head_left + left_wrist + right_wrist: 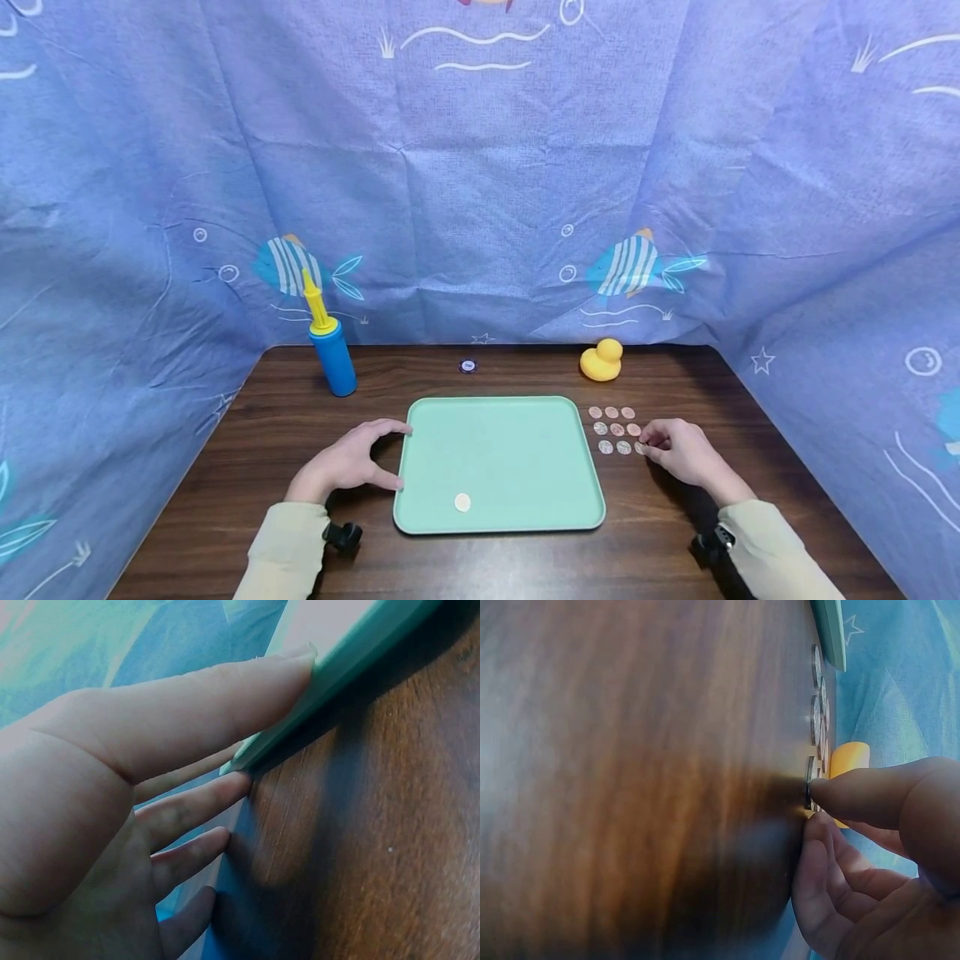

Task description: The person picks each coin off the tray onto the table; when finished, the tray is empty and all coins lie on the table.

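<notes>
A light green tray [498, 450] lies flat on the table. At its left side my left hand [352, 454] is spread wide, thumb and index fingertip touching the rim [300, 697], the other fingers beside it. One pale round disc [462, 502] is on the tray near the front. Right of the tray, coins [617, 430] are laid out in three rows of three, some coppery, some silvery. My right hand [678, 450] is at the front right coin [811, 782], with the thumb on it and curled fingers close to its edge. Part of that coin is hidden.
A blue and yellow hand pump [335, 358] stands at the back left. Behind the tray is a dark-rimmed poker chip [468, 366], and a yellow rubber duck [602, 361] sits at the back right. Blue fish-patterned cloth [480, 208] encloses the table's back and sides.
</notes>
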A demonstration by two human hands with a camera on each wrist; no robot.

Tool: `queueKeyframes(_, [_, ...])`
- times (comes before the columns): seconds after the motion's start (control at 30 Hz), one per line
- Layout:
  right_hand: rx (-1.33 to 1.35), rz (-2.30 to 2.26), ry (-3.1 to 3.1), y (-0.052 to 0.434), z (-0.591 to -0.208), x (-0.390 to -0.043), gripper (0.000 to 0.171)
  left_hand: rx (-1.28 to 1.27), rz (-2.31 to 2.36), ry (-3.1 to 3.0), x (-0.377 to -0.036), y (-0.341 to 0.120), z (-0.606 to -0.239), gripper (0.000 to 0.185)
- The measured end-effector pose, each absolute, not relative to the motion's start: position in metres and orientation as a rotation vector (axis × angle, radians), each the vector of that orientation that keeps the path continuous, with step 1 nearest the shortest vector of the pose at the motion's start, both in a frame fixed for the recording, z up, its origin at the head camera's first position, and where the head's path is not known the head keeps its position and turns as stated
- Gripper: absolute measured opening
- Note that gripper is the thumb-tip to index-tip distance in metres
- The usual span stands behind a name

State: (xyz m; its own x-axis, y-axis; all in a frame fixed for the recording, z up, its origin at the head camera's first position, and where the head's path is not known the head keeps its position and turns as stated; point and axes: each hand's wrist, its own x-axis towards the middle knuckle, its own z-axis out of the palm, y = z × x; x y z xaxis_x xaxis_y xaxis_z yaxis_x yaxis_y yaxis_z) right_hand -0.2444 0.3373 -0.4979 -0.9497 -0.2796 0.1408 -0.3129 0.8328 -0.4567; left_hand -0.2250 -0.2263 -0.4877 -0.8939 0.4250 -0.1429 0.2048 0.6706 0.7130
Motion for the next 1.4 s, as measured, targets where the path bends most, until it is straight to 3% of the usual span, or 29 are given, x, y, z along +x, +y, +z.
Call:
queueKeyframes(0.4, [0.568,0.809,-2.85,0.322,-0.484,-0.248,0.014,0.468,1.053,2.593,-0.225,-0.227,-0.488,0.081])
queueKeyframes(1.4, [1.502,0.834,-2.779,0.153,-0.467,-0.242,0.018,0.445,1.048,2.598,-0.224,-0.226,-0.487,0.08])
